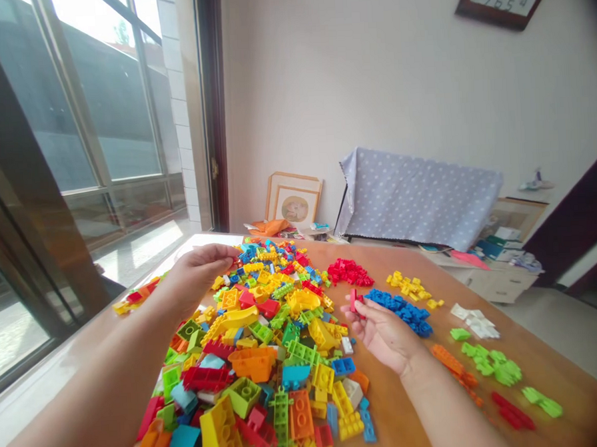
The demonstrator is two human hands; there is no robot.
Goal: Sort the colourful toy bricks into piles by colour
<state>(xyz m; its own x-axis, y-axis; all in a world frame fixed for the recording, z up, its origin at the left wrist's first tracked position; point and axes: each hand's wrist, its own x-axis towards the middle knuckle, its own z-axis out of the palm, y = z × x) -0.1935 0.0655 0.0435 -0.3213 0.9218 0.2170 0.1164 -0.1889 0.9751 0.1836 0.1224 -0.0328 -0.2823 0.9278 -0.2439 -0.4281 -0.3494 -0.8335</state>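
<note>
A big mixed heap of toy building bricks (pixel 269 332) spreads over the table in front of me. My right hand (pixel 384 332) is just right of the heap, palm partly turned up, with a small red brick (pixel 353 302) between thumb and fingers. My left hand (pixel 205 268) reaches over the far left side of the heap. Its fingers are pinched together, and whatever is between them is hidden. Close to my right hand lie a pile of blue bricks (pixel 400 311) and, farther back, a pile of red bricks (pixel 350 273).
Toward the right of the table (pixel 388 405) are small groups of yellow bricks (pixel 410 287), white pieces (pixel 476 321), light green pieces (pixel 496 363), orange pieces (pixel 453 365) and long red pieces (pixel 512 410). Past the far edge stands something under a dotted cloth (pixel 422 194). Glass windows (pixel 106 93) are at left.
</note>
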